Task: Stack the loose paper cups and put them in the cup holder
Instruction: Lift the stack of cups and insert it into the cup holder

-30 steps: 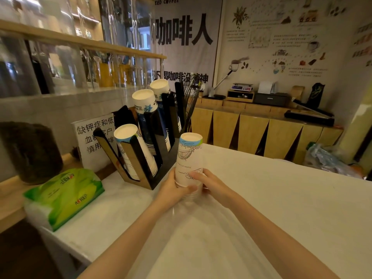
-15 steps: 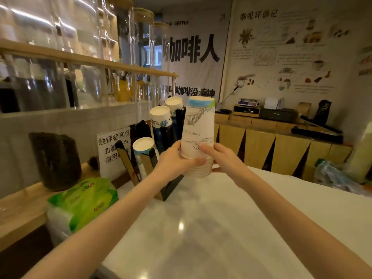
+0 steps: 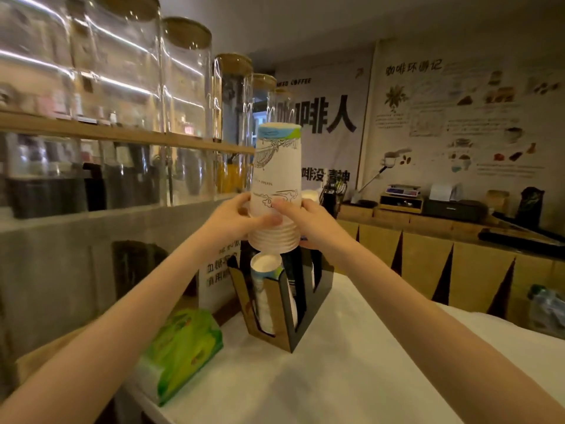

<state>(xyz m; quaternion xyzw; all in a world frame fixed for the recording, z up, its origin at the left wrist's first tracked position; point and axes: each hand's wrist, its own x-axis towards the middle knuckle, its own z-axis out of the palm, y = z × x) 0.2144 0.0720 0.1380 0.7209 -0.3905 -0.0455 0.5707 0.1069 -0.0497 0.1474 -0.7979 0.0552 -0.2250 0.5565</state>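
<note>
Inverted stack of white printed paper cups [image 3: 276, 191], clasped near its rims in left hand [image 3: 235, 220] and right hand [image 3: 308, 223], now raised off the white bench [image 3: 351, 377] above the black-and-wood slotted cup holder [image 3: 286, 304]; stacking apparently complete, insertion pending.

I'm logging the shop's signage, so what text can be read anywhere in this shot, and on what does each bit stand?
"咖啡人": large black characters on the white banner, first character partly behind a jar.
"COFFEE": small line at the banner's top; the word before it is blurred.
"咖啡环游记": heading of the wall poster; its small print is unreadable.
Small sign behind the cup holder: characters cut off, unreadable.
Stack of paper cups: faint print, too small.
Tissue pack: lettering blurred.
</note>
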